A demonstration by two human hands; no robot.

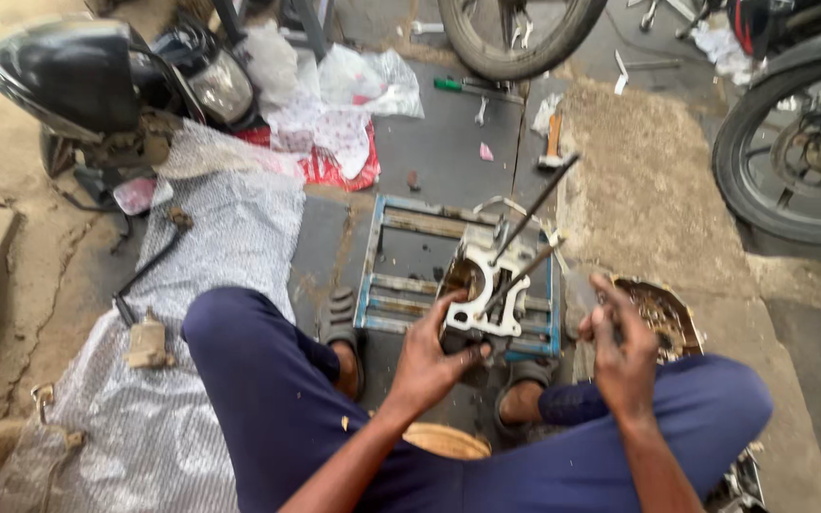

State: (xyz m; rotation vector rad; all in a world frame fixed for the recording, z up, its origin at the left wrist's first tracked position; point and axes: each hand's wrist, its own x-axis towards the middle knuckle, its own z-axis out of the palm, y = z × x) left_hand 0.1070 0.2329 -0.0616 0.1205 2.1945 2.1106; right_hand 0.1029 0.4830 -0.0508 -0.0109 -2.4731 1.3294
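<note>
A grey metal engine block (486,285) with long studs sticking up rests on a blue metal frame (384,285) between my knees. My left hand (429,356) grips the near edge of the block. My right hand (620,347) hovers to the right of it, fingers curled around a small dark part that I cannot make out, just in front of a round tray of small parts (662,318).
A silver sheet (201,285) on the left holds a rod (149,266) and a small metal part (147,344). A headlight unit (78,76) and plastic bags (353,85) lie beyond. Motorcycle wheels stand at the top (515,38) and right (791,142). A hammer (553,142) lies on the ground.
</note>
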